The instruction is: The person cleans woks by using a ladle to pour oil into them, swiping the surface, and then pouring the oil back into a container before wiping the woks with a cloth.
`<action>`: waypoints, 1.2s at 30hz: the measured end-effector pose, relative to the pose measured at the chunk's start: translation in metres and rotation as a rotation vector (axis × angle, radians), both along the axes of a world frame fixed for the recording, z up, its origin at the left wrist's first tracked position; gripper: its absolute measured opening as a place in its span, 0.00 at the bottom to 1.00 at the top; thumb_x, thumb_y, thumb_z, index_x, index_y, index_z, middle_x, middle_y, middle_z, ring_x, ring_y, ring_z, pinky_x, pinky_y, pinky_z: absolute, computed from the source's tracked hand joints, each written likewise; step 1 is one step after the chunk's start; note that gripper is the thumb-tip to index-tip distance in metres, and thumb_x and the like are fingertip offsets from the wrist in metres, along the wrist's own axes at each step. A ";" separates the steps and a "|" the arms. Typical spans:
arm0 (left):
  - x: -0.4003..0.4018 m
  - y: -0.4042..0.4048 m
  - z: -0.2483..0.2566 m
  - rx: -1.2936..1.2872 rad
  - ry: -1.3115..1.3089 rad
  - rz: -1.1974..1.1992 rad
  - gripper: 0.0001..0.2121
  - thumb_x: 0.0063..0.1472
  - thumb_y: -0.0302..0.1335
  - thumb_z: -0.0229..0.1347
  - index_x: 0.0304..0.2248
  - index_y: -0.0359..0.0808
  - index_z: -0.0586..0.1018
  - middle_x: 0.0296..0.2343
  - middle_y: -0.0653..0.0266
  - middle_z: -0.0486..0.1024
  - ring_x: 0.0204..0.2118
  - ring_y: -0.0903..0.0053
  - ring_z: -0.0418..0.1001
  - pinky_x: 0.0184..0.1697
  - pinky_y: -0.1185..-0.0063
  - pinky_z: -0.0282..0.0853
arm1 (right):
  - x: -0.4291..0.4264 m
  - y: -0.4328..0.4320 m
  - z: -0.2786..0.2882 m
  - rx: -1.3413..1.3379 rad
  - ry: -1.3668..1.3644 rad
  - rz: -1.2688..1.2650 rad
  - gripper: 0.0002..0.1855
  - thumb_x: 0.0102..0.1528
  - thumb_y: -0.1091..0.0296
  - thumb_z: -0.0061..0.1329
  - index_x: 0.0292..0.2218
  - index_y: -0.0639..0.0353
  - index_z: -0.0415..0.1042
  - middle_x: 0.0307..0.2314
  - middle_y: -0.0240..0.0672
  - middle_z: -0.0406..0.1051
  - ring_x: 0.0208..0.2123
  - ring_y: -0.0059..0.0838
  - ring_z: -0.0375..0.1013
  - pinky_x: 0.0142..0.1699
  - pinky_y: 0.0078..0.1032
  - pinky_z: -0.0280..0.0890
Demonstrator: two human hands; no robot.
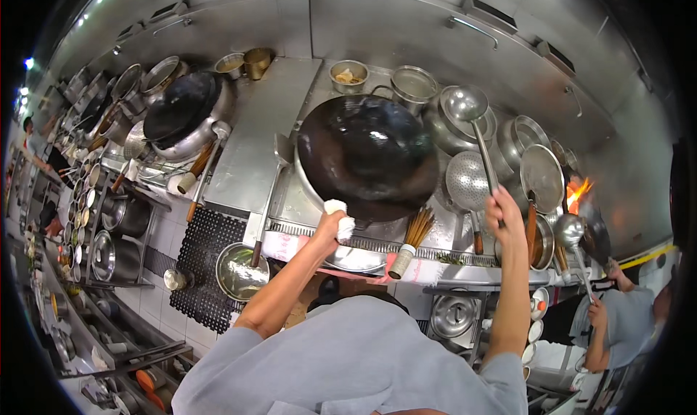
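My left hand is closed around a folded white cloth at the near rim of a large dark wok, which sits on the range. In my right hand is the handle of a steel ladle, its bowl raised over the pots at the back right. A perforated skimmer lies between the wok and my right hand. A bamboo wok brush rests on the front edge, right of the wok. Left of the wok leans a long-handled wok spatula. Whether my left hand also grips the wok's handle is hidden.
A steel bowl with food and a lidless pot stand behind the wok. At the right, a co-worker holds another ladle near a flaming wok. A steel basin is at the front left, above a black mat.
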State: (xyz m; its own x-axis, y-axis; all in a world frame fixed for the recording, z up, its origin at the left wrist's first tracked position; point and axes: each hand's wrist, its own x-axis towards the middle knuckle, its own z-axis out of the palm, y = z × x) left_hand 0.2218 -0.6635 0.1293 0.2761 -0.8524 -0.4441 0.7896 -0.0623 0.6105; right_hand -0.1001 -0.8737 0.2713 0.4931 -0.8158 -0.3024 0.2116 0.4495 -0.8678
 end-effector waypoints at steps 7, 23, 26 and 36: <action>0.016 -0.034 -0.053 0.093 0.006 0.029 0.07 0.53 0.30 0.44 0.19 0.40 0.66 0.11 0.71 0.63 0.10 0.80 0.61 0.11 0.80 0.55 | 0.049 -0.133 -0.064 -0.350 0.676 -0.209 0.09 0.50 0.73 0.40 0.35 0.60 0.56 0.16 0.29 0.59 0.11 0.17 0.55 0.11 0.17 0.50; -0.012 -0.073 -0.090 -0.037 0.041 0.253 0.07 0.55 0.29 0.46 0.34 0.43 0.62 0.19 0.63 0.67 0.18 0.72 0.67 0.14 0.72 0.63 | 0.004 -0.212 -0.124 0.473 -0.588 0.088 0.09 0.56 0.70 0.33 0.24 0.60 0.57 0.13 0.25 0.55 0.11 0.13 0.54 0.14 0.17 0.45; -0.002 -0.076 -0.088 0.107 0.047 0.264 0.08 0.54 0.29 0.47 0.35 0.43 0.63 0.20 0.64 0.68 0.20 0.72 0.68 0.17 0.71 0.65 | 0.010 -0.176 -0.077 0.471 -0.643 0.137 0.09 0.56 0.70 0.33 0.23 0.61 0.56 0.12 0.25 0.54 0.11 0.14 0.54 0.15 0.17 0.45; -0.001 0.139 -0.055 -0.101 0.174 0.116 0.19 0.55 0.47 0.46 0.36 0.40 0.72 0.28 0.63 0.74 0.28 0.70 0.73 0.27 0.75 0.66 | 0.033 0.024 0.013 0.672 -0.641 0.218 0.10 0.55 0.73 0.33 0.33 0.75 0.54 0.19 0.30 0.57 0.11 0.13 0.56 0.13 0.15 0.49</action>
